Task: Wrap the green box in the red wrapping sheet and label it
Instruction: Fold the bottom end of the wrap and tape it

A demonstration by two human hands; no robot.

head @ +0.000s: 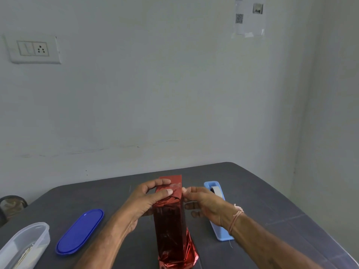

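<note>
The box stands upright in the middle of the dark table, covered in shiny red wrapping sheet (168, 226); no green shows. Loose red foil flares out at its bottom end near me. My left hand (149, 199) grips the top from the left, its thumb pressing the folded foil flaps on the upper end. My right hand (204, 200) is at the box's upper right edge, its fingertips pinching a strip of clear tape (175, 185) that lies across the folded top.
A light blue tape dispenser (218, 210) lies right of the box, partly behind my right wrist. A blue oval lid (80, 231) and a clear plastic container (23, 247) sit at the left. The table (262, 200) ends at the wall behind.
</note>
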